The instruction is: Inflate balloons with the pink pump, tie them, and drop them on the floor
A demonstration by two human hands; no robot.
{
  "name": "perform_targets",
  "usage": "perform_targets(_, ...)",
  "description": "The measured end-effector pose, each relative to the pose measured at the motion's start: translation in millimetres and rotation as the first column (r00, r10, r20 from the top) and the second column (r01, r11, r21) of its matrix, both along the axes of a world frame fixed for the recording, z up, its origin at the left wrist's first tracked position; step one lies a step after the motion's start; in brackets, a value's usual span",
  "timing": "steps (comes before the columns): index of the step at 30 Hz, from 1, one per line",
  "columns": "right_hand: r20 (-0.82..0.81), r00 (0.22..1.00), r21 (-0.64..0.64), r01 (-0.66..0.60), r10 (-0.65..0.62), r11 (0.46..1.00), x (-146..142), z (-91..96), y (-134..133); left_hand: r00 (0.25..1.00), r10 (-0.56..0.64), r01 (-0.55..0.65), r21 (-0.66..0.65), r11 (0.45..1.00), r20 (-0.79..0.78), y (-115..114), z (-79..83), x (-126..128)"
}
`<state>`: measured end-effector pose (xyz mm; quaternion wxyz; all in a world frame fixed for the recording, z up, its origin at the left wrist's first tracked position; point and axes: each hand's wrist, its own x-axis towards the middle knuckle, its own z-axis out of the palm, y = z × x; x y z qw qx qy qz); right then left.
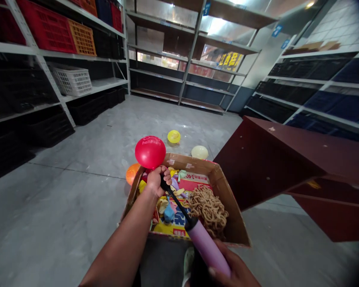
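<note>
A hand balloon pump (208,249) with a purple barrel and a black rod slants across the cardboard box (227,187). My left hand (158,181) is closed round its far black end. An inflated red balloon (150,152) with white print sits right above that fist; its neck is hidden by my fingers. My right hand (235,267) is wrapped round the purple barrel near the bottom edge of the view. Inside the box lie several limp balloons (169,213) in mixed colours on the left, and a heap of brown rope-like strands (208,209) on the right.
On the floor beyond the box are a yellow balloon (174,136) and a pale balloon (200,152); an orange balloon (132,173) touches its left side. A dark red board structure (275,159) stands close on the right. Shelves with crates (71,79) line the walls.
</note>
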<state>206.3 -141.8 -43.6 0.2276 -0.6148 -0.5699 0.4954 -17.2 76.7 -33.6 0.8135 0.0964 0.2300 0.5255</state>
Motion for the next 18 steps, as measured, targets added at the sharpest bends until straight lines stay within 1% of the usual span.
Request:
perform_targets(2, 0.005, 1.0, 0.054, -0.022, 0.022, 0.998, -12.8, 7.1, 16.8, 1.0, -0.024, 0.024, -0.006, 1.0, 0.006, -3.5, 1.8, 6.3)
perform_targets(5, -0.049, 0.998, 0.077, -0.04, 0.043, 0.996, -33.4, 17.4, 40.5, 0.998, -0.064, 0.065, -0.028, 0.998, 0.017, -9.3, 5.2, 13.0)
perform_targets(7, -0.08, 0.996, 0.098, -0.035, 0.043, 0.995, -43.6, 21.1, 50.4, 0.997, -0.075, 0.076, -0.03, 0.997, 0.016, -11.8, 6.6, 14.7)
perform_targets(9, -0.091, 0.995, 0.124, -0.035, 0.046, 0.992, -48.1, 21.9, 53.2, 0.997, -0.077, 0.077, -0.025, 0.997, 0.002, -12.1, 7.1, 13.9)
perform_targets(12, -0.093, 0.993, 0.141, -0.059, 0.072, 0.988, -40.8, 18.1, 44.2, 0.997, -0.076, 0.075, -0.016, 0.997, -0.018, -9.0, 6.8, 8.9)
perform_targets(15, -0.089, 0.992, 0.133, -0.077, 0.09, 0.988, -20.3, 9.4, 23.1, 0.998, -0.063, 0.063, -0.01, 0.998, -0.021, -4.2, 6.5, 2.2)
perform_targets(18, -0.075, 0.994, 0.07, -0.073, 0.079, 0.995, 1.4, -0.6, -1.8, 0.998, -0.056, 0.056, 0.004, 0.998, -0.016, -0.3, 6.1, -2.4)
